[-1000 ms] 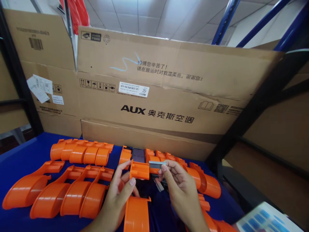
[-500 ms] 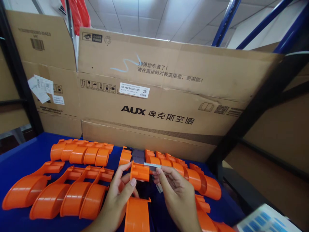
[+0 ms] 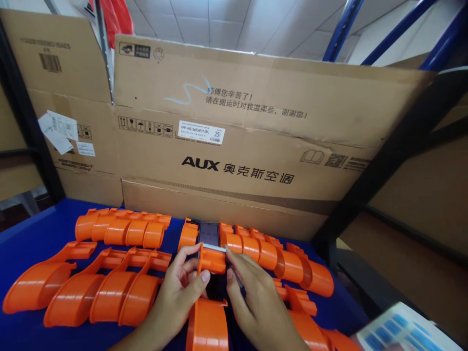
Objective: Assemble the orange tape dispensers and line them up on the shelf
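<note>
Cardboard (image 3: pixel 248 136) marked "AUX" (image 3: pixel 200 163) backs the held orange part (image 3: pixel 214 261).

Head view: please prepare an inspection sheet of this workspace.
Surface: blue covering.
Job's things: orange plastic piece, silvery toothed strip along its top edge.
Clutter: curved orange plastic parts in rows at both sides; dark rectangular device beyond the hands.
Hands: left hand grips the piece; right hand at the strip's right end.
Cables: none identifiable.
Surroundings: brown cardboard panel marked AUX behind; blue metal posts above; white-and-blue printed item at lower right.
</note>
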Demonstrator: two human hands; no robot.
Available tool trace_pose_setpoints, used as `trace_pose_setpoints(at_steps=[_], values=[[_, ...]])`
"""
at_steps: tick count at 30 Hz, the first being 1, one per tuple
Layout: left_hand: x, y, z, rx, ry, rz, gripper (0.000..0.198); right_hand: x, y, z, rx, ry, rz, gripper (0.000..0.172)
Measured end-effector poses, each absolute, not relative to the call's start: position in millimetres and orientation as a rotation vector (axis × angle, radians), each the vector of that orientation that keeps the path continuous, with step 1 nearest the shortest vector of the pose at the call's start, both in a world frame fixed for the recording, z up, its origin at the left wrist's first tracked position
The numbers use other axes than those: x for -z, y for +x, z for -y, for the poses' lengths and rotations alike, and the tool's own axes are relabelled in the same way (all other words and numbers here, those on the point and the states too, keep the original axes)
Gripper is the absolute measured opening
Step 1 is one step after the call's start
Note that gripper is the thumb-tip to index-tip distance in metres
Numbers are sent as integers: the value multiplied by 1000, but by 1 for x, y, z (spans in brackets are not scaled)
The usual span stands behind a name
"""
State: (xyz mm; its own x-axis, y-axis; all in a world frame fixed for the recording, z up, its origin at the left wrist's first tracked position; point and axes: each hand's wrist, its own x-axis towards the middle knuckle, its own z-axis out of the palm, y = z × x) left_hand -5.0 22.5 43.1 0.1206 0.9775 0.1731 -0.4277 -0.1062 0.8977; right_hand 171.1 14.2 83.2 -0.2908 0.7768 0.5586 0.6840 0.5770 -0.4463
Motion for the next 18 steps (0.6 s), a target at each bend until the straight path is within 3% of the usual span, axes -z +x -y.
trace_pose_setpoints(at_steps=[4, 11, 18], values=[[-52, -10, -24, -1466, 965, -770, 51, -82, 171, -19, -148, -1279, 2092, 41], [-50, -13, -23, -1475, 887, -726, 53, -89, 166, -19, -216, -1294, 2455, 21], [-51, -8, -17, -1373, 947, -664, 53, -88, 167, -22, -213, -1203, 2494, 28]])
